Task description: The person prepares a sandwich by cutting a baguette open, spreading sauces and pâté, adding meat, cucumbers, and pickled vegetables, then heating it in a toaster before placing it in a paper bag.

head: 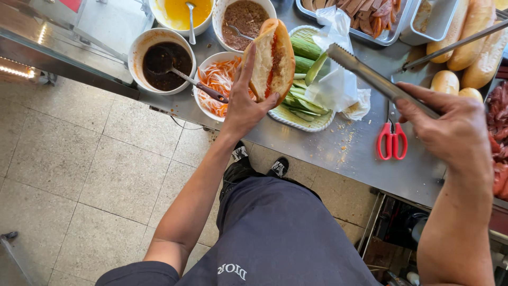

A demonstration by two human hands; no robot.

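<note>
My left hand [243, 103] holds a split bread roll [272, 55] upright over the steel counter, with a red filling showing in the cut. My right hand [447, 124] grips metal tongs [370, 77] that pinch a green cucumber strip [316, 69] just beside the roll. Below them lies a white oval dish [304, 123] of cucumber spears. A bowl of shredded carrot and white radish [218, 79] sits left of the roll, touching my left wrist area.
Bowls of dark sauce [161, 63], yellow sauce [182, 11] and brown paste [244, 18] stand at the back left. Red scissors [391, 140] lie on the counter. Plain rolls [468, 37], a tray of sliced meat [365, 16] and red meat [500, 143] are at right.
</note>
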